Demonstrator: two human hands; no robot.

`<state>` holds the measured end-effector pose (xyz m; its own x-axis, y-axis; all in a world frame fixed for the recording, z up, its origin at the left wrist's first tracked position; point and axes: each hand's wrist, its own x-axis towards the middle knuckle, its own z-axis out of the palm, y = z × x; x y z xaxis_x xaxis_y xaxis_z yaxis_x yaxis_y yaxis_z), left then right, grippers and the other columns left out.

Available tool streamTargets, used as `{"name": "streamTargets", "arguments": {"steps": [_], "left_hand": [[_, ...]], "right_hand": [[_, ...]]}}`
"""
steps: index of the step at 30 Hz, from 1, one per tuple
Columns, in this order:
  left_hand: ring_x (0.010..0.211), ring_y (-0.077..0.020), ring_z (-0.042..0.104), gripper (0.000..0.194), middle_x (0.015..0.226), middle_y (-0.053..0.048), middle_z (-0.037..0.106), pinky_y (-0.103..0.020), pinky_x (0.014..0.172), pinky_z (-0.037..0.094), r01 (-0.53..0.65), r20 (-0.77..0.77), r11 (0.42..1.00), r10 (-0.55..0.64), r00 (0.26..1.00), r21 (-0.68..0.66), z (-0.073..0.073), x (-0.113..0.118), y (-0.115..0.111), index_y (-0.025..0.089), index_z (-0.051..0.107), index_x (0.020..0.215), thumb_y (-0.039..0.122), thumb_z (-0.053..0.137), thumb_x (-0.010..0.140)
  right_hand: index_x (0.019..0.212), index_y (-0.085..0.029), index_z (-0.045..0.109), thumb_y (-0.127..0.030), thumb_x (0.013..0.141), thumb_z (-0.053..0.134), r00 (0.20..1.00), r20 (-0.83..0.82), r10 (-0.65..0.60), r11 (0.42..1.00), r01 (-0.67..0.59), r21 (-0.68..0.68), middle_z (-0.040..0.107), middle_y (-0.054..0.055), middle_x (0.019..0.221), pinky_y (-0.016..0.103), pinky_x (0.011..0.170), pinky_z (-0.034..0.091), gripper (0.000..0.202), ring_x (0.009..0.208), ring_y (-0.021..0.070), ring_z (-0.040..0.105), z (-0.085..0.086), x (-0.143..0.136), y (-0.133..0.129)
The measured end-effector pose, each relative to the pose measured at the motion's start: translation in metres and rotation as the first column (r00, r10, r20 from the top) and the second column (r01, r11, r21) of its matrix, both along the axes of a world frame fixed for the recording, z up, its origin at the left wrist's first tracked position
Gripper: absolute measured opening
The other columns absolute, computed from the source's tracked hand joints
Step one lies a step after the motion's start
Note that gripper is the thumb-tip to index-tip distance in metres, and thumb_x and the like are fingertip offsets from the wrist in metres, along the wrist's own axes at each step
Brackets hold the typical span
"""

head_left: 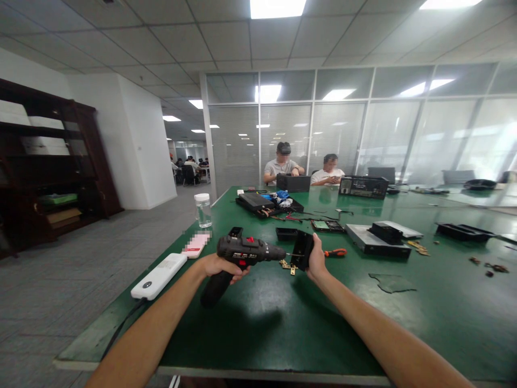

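My left hand (225, 266) is wrapped round the grip of a black cordless drill (246, 251), which lies level and points right. Its thin bit reaches a small black plastic box-like part (302, 250). That part is held upright by my right hand (317, 256), fingers partly hidden behind it. Whether the bit touches a screw, I cannot tell. Small brass-coloured pieces (293, 269) lie on the table just below the bit. An orange-and-black screwdriver (336, 252) rests right of my right hand, and a black tray-like part (286, 233) sits behind the drill.
On the green table (242, 334), a white power bank (159, 276), a phone (197, 245) and a clear jar (203, 210) line the left edge. A silver drive-like case (377, 243) and a glass-like shard (391, 283) lie right. Two people (283, 161) sit across.
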<state>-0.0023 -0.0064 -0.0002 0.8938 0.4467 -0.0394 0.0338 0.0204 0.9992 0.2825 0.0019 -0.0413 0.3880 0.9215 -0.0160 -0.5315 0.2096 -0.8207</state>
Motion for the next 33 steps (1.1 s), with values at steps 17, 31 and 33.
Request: {"name": "streamTargets", "arguments": {"steps": [17, 31, 33], "left_hand": [[0.058, -0.0113, 0.045, 0.034, 0.070, -0.003, 0.050, -0.024, 0.051, 0.039, -0.014, 0.000, 1.000, 0.014, 1.000, 0.000, 0.0026, 0.0019, -0.0030, 0.009, 0.055, 0.092, 0.024, 0.065, 0.063], [0.057, -0.0101, 0.044, 0.036, 0.074, -0.003, 0.049, -0.023, 0.051, 0.038, -0.016, -0.001, 1.000, 0.016, 1.000, -0.010, 0.0009, 0.0007, -0.0007, 0.010, 0.053, 0.093, 0.024, 0.064, 0.062], [0.057, -0.0099, 0.044, 0.036, 0.075, -0.003, 0.049, -0.023, 0.051, 0.038, -0.018, 0.001, 1.000, 0.018, 1.000, -0.001, 0.0000, 0.0008, -0.0004, 0.010, 0.053, 0.093, 0.024, 0.065, 0.062]], "right_hand": [[0.074, -0.019, 0.055, -0.062, 0.064, 0.049, 1.000, 0.027, -0.003, 1.000, 0.002, 0.014, 0.054, -0.003, 0.052, 0.027, 0.042, 0.043, 0.044, 0.046, 0.0154, 0.053, -0.0038, 0.0037, 0.0035], [0.070, -0.019, 0.054, -0.058, 0.067, 0.047, 0.999, 0.031, -0.010, 1.000, 0.010, 0.010, 0.054, -0.002, 0.051, 0.026, 0.041, 0.042, 0.040, 0.045, 0.0150, 0.052, 0.0005, 0.0011, -0.0012], [0.070, -0.019, 0.055, -0.058, 0.067, 0.046, 0.999, 0.032, -0.006, 1.000, 0.006, 0.015, 0.054, -0.002, 0.051, 0.026, 0.041, 0.042, 0.040, 0.045, 0.0150, 0.052, 0.0005, 0.0013, -0.0010]]}}
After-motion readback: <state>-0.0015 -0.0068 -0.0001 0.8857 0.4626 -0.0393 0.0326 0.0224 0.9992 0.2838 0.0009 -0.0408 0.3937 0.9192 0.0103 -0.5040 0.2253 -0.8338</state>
